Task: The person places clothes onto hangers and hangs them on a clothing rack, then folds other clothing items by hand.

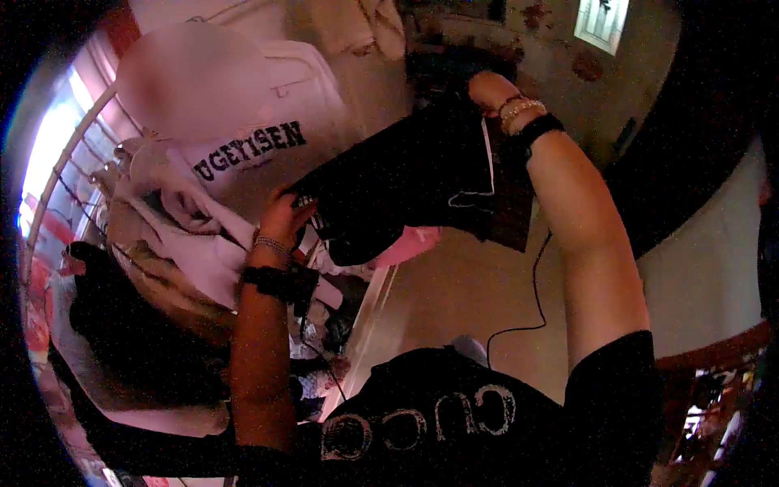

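Observation:
A black garment (398, 170) with a thin white cord or trim along its right side is stretched between my two hands. My left hand (286, 219) is closed on its lower left edge, where a little white lettering or striping shows. At the upper right corner my right hand (492, 93) grips the cloth, its fingertips partly hidden in the dark. Behind my left hand lies a white shirt (300, 89) with dark block letters across it. Pale crumpled clothes (182, 219) are heaped to the left of that hand.
A curved rail (69, 150) runs along the far left, beside the clothes. Something pink (410, 246) shows under the black garment. A thin dark cable (537, 292) hangs down over the pale floor (446, 300). Dark cloth (138, 316) lies at the lower left.

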Demonstrator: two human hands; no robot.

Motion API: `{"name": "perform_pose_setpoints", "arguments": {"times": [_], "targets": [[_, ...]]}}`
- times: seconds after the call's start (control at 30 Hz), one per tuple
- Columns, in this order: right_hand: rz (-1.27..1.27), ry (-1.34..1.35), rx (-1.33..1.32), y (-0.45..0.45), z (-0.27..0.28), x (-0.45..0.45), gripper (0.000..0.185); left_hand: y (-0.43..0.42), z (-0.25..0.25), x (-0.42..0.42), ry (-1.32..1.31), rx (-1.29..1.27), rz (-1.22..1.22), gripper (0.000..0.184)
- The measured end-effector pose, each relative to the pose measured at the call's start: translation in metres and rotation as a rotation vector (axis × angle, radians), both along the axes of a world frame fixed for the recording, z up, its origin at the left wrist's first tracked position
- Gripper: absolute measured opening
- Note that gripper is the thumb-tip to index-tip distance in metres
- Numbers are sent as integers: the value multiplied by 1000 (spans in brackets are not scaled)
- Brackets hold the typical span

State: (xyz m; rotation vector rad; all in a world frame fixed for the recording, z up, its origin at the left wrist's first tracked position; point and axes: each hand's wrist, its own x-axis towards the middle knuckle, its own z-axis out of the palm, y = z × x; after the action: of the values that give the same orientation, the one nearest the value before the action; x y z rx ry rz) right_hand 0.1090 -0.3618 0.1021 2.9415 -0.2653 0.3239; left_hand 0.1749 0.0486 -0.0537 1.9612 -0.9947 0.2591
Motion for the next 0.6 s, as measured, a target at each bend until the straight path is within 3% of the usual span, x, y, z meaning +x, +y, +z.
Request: {"name": "perform_pose_setpoints", "arguments": {"times": [0.07,0.1,0.17,0.2,0.27,0.3,0.33,0.47,0.5,0.57,0.6], "targets": [[-19,-61,-12,-7,-14,22,18,-6,21,-14,975,-701,159,31],[-40,-85,-33,-11,-24,34,18,-2,21,-14,957,-717,184,31],[-142,-146,-125,-19,-45,58,19,7,25,-16,262,284,306,32],[-197,-153,-131,-22,-56,69,19,4,31,-24,249,275,350,32],[-398,-184,-79,-26,-83,97,20,-14,40,-51,857,-751,328,31],[-725,-305,-34,-23,-96,115,20,-17,42,-58,813,-779,366,31],[-677,-326,-21,-6,-84,129,20,-17,42,-62,813,-731,391,32],[937,209,-367,15,-49,134,17,-14,64,-72,714,-520,471,32],[1317,373,-441,7,-47,123,16,-14,71,-70,509,-251,716,29],[2084,724,-535,-8,-49,110,15,14,38,-37,-100,52,757,29],[1515,530,-519,-10,-47,105,14,16,43,-39,-56,197,835,31]]}}
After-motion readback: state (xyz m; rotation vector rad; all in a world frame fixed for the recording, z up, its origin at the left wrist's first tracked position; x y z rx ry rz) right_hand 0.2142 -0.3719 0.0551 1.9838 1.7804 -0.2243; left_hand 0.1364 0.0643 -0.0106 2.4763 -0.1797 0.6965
